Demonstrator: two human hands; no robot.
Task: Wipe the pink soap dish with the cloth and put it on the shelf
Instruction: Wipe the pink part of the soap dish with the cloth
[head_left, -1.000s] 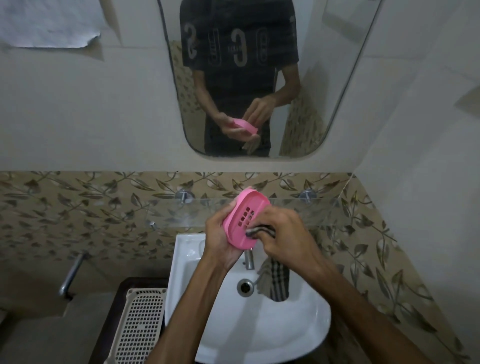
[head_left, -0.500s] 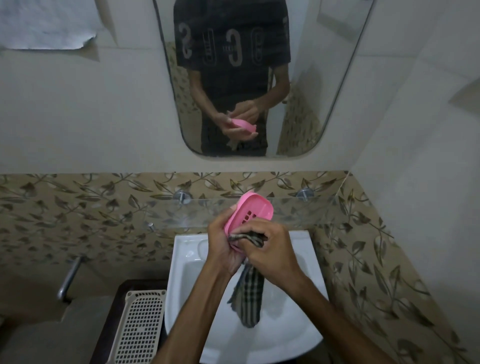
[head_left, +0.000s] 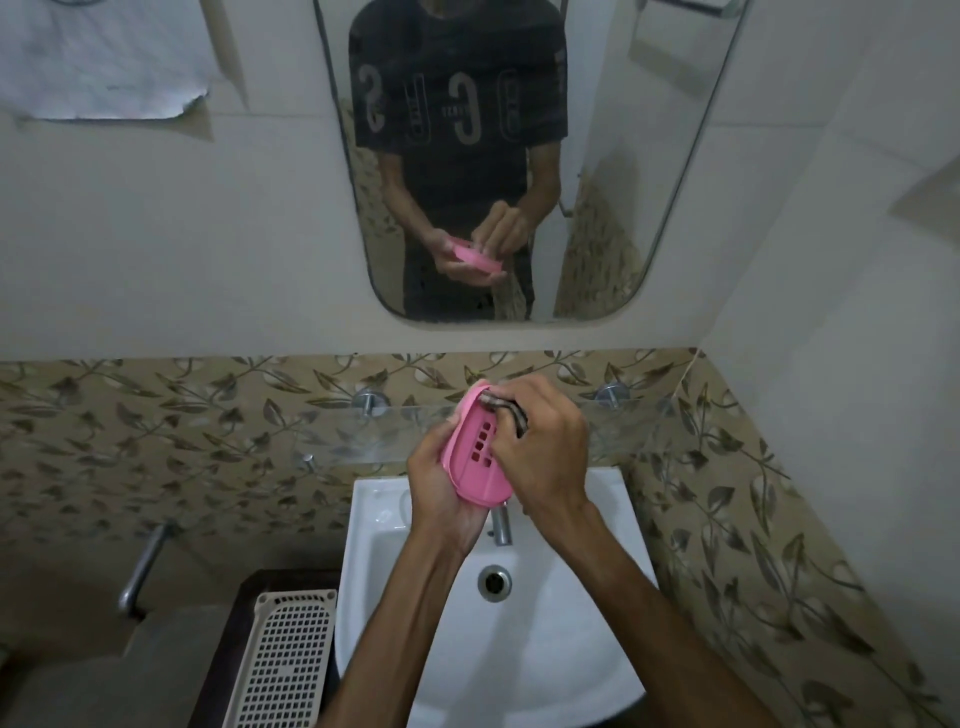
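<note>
Where leaf tiles meet, basin (head_left: 597, 649) below shelf (head_left: 322, 431).

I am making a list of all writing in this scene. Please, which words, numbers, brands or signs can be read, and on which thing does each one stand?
"S", "C": large pale characters on the dark T-shirt in the mirror, reflected, so the reading is uncertain.
Small print between those characters: too blurred to read.
White paper on the wall: no readable text.
Pink soap dish, cloth, sink: no writing visible.

Bare forearms; dark short-sleeve tee (head_left: 457, 104) w/ pale, prob. mirrored lettering.
</note>
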